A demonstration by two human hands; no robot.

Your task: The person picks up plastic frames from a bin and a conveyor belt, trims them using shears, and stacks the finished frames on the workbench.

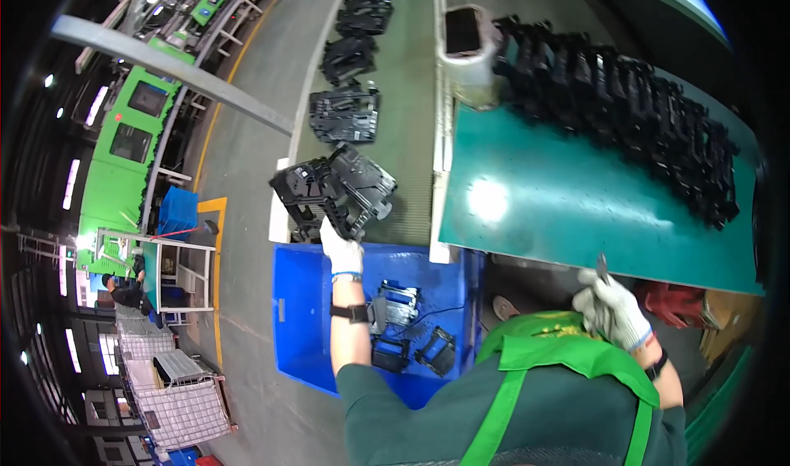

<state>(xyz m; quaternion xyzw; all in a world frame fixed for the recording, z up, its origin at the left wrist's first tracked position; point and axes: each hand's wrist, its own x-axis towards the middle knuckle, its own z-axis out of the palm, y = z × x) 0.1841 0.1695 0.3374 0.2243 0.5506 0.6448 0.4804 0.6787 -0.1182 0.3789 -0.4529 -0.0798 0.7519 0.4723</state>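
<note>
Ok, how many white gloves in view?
2: one on the left hand, gripping a black part by the conveyor; one on the right hand, holding a slim tool near the green tabletop. Any on the distant person can't be made out.

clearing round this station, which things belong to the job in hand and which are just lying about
Apparently in use:
black plastic parts in left hand
slim tool in right hand
conveyor
blue bin
row of black parts on green tabletop

Apparently just lying about:
white bucket
red bundle under the tabletop
distant blue crate
</note>
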